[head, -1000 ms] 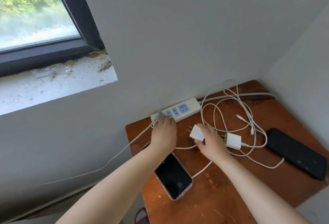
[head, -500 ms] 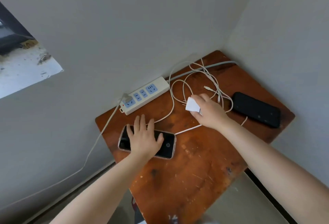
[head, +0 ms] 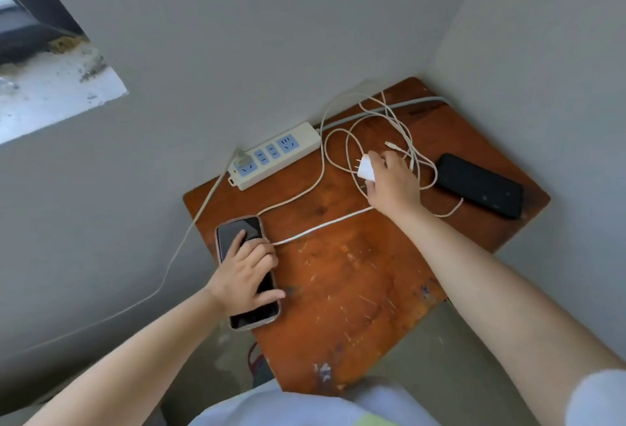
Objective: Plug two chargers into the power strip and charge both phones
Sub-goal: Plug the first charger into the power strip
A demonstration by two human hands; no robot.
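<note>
While the right hand [head: 393,181] pinches a white charger [head: 366,170], prongs toward the power strip [head: 276,154] at the table's [head: 355,290] back edge, no charger is plugged in. Left hand [head: 247,273] rests flat, fingers spread, on the cased phone [head: 249,270] near the left edge; the black phone [head: 479,185] lies by the right edge. Any second charger is hidden.

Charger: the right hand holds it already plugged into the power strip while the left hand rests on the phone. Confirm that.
Not plugged in. The head view shows the right hand holding the charger above the table, prongs bare, apart from the power strip. The left hand does rest on the phone.
</note>
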